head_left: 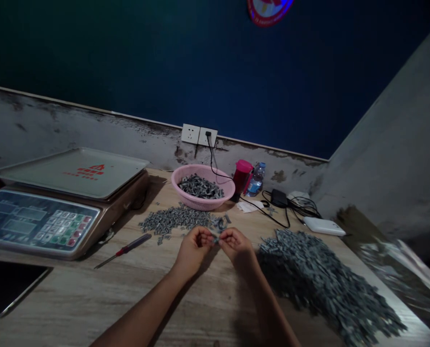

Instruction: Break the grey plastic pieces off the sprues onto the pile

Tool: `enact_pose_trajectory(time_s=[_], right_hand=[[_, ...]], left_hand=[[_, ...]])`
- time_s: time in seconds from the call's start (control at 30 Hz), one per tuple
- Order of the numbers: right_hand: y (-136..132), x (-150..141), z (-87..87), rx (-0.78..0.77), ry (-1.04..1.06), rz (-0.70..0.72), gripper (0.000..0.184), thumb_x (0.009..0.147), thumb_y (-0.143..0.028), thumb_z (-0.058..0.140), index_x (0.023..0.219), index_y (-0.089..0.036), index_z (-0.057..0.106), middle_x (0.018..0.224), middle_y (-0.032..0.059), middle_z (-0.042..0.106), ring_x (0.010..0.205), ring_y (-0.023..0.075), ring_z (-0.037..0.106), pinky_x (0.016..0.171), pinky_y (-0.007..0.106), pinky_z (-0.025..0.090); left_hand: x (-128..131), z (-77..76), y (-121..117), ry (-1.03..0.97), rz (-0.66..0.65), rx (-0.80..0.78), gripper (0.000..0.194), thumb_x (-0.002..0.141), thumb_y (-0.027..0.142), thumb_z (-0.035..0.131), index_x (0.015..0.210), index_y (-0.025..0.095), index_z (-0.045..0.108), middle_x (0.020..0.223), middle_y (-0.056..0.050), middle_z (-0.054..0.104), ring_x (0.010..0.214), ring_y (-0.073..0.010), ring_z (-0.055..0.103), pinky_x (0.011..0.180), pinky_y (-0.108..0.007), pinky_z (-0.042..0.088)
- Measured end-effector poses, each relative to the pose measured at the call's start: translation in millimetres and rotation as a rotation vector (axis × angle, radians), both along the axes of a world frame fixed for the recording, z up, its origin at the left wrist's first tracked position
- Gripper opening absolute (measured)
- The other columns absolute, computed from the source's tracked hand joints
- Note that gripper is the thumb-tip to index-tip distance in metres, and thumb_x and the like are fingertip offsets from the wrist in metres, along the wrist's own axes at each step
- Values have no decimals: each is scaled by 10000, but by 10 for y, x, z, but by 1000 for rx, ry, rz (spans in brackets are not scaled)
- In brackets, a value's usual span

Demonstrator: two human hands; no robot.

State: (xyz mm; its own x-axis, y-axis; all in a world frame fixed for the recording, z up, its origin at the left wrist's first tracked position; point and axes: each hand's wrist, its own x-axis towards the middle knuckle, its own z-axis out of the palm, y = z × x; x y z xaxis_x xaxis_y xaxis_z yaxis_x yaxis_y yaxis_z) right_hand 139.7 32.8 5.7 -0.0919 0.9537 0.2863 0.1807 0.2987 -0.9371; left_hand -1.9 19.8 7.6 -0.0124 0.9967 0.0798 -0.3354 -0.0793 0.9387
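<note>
My left hand (194, 246) and my right hand (236, 246) meet over the middle of the wooden table (92, 299), fingers curled and pinched together on a small grey part (215, 239) held between them. A loose pile of the same small grey parts (175, 220) lies just beyond my hands. A much larger heap of grey parts (323, 279) spreads along the table to the right of my right hand. A pink basket (202, 187) behind the small pile holds more of these parts.
A weighing scale (56, 202) with a keypad stands at the left. A red-handled screwdriver (124, 249) lies in front of it. A dark tablet (5, 286) sits at the near left. A red cup (242, 177), water bottle (256, 179), charger cables (290, 205) and white box (324, 226) line the back.
</note>
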Motion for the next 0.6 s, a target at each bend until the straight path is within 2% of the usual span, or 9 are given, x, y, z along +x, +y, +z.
enact_pose_trajectory(time_s=[0.13,0.3,0.6], right_hand=[[-11,7,-16,146,-161,-22,72,720,-222,596,787,-200,578,719,35,591,604,149,562,557,258,464],[-42,22,-17,168,-220,19,116,750,-204,566,863,-212,595,762,47,622,652,165,598,609,277,491],[-83,-9,39,225,-311,48,190,748,-131,519,920,-204,555,703,17,583,595,139,569,560,241,461]], left_hand=[[-7,-68,3,163,54,93,239,625,159,665,835,161,553,728,-1,607,662,-117,562,646,-233,436],[-13,-101,-24,351,67,178,224,681,185,625,893,179,551,744,0,607,683,-134,566,664,-245,434],[-30,-29,-78,515,48,211,184,682,113,557,849,189,547,727,13,588,663,-132,552,632,-232,413]])
